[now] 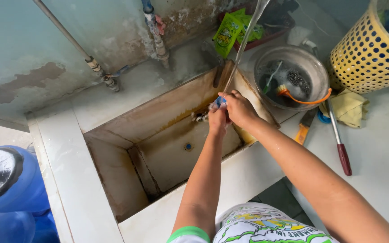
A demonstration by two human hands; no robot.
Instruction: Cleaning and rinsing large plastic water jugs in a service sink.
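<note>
Two hands meet over the sink (113,180), under a thin stream of water (241,49). Between them a small blue thing (220,101), mostly covered; kind not clear. Left hand (218,120) below it, fingers curled together round its lower part. Right hand (239,108) on top, fingers closed over it. Tap cut off by top edge. Sink walls stained brown; drain (188,146) visible at the bottom. On the white surface (383,135) to the right: metal bowl (293,76) of soapy water, contents murky; yellow basket (370,54), partly out of frame; yellow cloth (350,107); red-handled tool (340,139). Blue drum (10,189) at left, cut off.
</note>
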